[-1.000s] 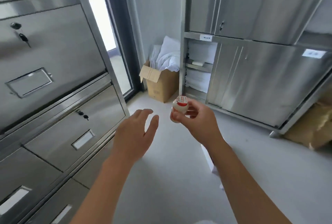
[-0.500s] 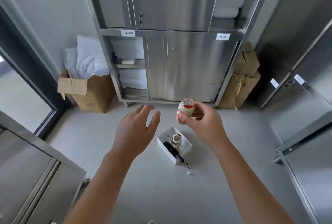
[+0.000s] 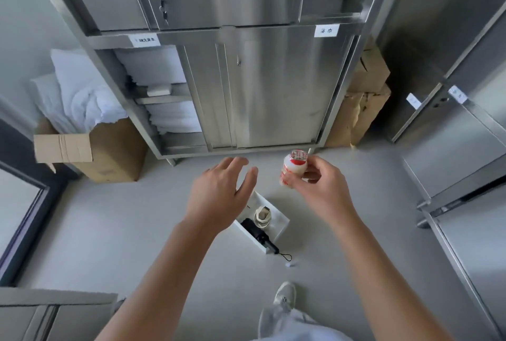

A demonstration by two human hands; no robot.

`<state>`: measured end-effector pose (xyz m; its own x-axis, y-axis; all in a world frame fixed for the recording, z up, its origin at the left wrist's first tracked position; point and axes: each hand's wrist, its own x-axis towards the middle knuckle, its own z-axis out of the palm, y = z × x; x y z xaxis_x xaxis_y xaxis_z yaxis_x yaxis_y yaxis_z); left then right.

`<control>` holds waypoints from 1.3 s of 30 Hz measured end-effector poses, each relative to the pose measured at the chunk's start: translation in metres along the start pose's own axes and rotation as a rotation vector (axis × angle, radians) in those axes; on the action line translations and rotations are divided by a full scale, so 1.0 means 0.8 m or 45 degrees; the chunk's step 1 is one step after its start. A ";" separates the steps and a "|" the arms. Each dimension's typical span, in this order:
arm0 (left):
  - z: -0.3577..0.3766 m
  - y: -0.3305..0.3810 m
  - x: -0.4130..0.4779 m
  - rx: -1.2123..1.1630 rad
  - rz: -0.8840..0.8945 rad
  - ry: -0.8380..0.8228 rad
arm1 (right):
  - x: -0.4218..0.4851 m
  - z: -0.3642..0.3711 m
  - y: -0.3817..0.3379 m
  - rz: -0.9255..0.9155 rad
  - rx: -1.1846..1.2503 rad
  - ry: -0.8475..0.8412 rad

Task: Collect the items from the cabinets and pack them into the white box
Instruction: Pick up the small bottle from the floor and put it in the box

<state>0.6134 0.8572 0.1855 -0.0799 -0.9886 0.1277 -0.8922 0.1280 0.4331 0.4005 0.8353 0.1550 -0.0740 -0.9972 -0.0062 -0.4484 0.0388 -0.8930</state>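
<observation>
My right hand (image 3: 320,190) grips a small white bottle with a red foil top (image 3: 293,167), held upright in the air. Below it on the floor lies the white box (image 3: 282,221). Inside the box are a folded black umbrella (image 3: 258,234), whose handle sticks out over the near end, and a small cream-coloured roll (image 3: 262,216). My left hand (image 3: 219,192) hovers beside the bottle with fingers spread and holds nothing; it covers the box's left end.
A steel cabinet (image 3: 268,88) with shut doors stands ahead, folded white linen (image 3: 164,94) on its open left shelves. A cardboard box of white cloth (image 3: 109,154) sits left, brown cartons (image 3: 364,94) right. More steel cabinets (image 3: 465,121) flank the right. My shoe (image 3: 284,294) is below.
The view has swung from the drawer cabinet on the left to the floor, and the white box has come into sight and drawn nearer. Both hands keep their pose; the bottle stays held.
</observation>
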 end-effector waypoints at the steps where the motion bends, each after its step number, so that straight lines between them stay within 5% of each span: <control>1: -0.001 -0.006 0.015 0.014 -0.010 -0.002 | 0.020 0.008 -0.001 -0.001 0.019 -0.014; 13: 0.005 -0.081 0.176 0.042 -0.081 -0.055 | 0.186 0.080 -0.020 0.015 0.091 -0.122; 28: 0.117 -0.272 0.384 0.100 0.396 -0.584 | 0.288 0.260 0.059 0.665 0.138 0.213; 39: 0.260 -0.345 0.380 0.132 0.318 -0.846 | 0.263 0.359 0.192 0.947 0.193 0.256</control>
<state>0.7427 0.5045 -0.0810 -0.5114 -0.7743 -0.3728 -0.8471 0.3811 0.3704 0.5717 0.6133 -0.1124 -0.4732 -0.6818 -0.5579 -0.0926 0.6683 -0.7381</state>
